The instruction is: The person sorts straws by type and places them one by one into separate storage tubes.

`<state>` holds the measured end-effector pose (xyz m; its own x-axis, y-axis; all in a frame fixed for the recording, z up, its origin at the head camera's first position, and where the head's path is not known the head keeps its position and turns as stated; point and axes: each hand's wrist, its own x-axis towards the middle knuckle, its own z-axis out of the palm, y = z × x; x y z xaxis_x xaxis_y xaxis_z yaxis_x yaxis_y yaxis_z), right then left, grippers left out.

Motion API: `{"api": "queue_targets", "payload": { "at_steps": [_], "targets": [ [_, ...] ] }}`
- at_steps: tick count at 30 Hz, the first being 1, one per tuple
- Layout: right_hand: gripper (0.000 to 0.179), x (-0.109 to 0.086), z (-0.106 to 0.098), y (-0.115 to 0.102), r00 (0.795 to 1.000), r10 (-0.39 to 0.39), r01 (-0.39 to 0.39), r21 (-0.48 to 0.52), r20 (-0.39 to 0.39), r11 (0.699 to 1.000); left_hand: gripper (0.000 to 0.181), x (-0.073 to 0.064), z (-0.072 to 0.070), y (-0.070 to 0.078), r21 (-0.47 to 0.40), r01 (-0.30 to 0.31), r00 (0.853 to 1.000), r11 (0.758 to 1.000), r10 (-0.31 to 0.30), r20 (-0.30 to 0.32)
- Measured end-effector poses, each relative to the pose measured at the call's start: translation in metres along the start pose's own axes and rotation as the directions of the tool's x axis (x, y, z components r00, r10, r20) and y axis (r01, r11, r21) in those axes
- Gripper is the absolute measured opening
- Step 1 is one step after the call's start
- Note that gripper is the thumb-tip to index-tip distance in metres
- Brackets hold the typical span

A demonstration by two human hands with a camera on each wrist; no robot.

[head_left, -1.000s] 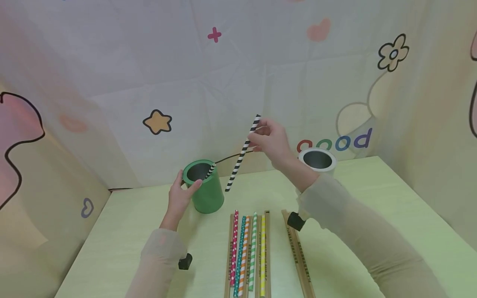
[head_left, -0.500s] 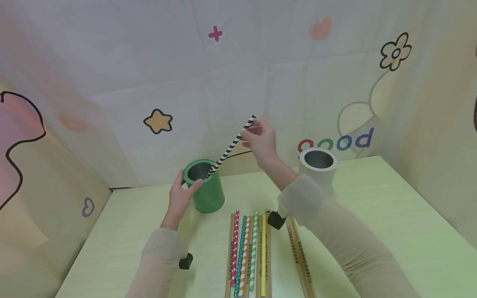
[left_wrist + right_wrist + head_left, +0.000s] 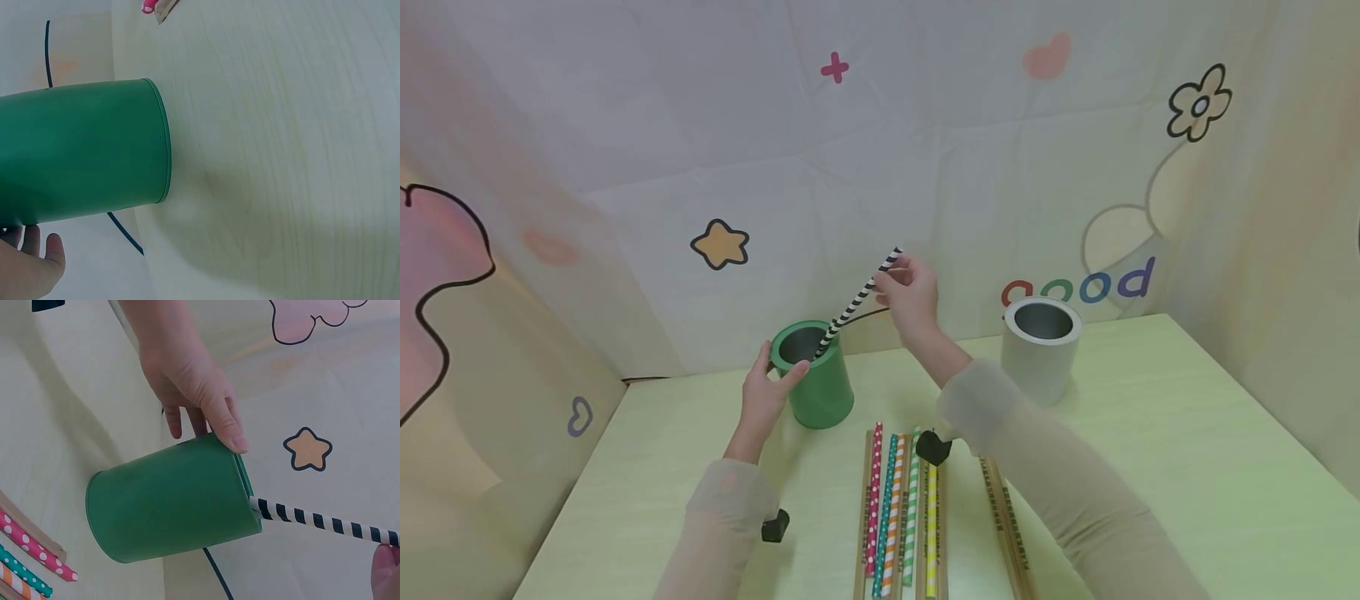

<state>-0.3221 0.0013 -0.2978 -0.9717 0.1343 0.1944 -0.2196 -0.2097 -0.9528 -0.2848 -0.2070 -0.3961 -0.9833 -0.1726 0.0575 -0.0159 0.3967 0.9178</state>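
A green can (image 3: 823, 396) stands on the table at centre left, its dark mouth facing up. My left hand (image 3: 765, 400) holds its rim, thumb at the front and fingers at the left side. My right hand (image 3: 913, 296) pinches a black-and-white striped paper straw (image 3: 859, 297) near its upper end. The straw slants down to the left, with its lower end inside the can's mouth. In the right wrist view the striped straw (image 3: 319, 520) enters at the rim of the green can (image 3: 172, 500). The can's inside is mostly hidden.
A white can (image 3: 1037, 367) stands to the right. In front lie pink dotted (image 3: 874, 500), teal dotted (image 3: 886, 508), orange striped (image 3: 895, 508), green striped (image 3: 912, 500) and yellow (image 3: 932, 533) straws among brown printed strips. More brown strips (image 3: 1003, 533) lie further right. A printed curtain hangs behind.
My right hand has moved left and slightly down, bringing the striped straw from beside the green can into its mouth. An earlier striped straw end showed there. The left hand stays on the rim.
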Motion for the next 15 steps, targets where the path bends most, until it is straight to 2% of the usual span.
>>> {"api": "queue_targets", "payload": {
  "at_steps": [6,15],
  "targets": [
    [0.018,-0.001,0.005,0.018,1.0,0.026,-0.026,-0.008,0.007,1.0,0.086,0.001,0.0,0.0,-0.004,0.004,1.0,1.0,-0.004,-0.002],
    [0.012,-0.006,0.008,0.041,0.997,0.053,-0.045,-0.122,0.063,0.991,0.089,0.002,0.0,-0.002,0.004,0.007,1.0,1.0,-0.007,0.002]
  ]
}}
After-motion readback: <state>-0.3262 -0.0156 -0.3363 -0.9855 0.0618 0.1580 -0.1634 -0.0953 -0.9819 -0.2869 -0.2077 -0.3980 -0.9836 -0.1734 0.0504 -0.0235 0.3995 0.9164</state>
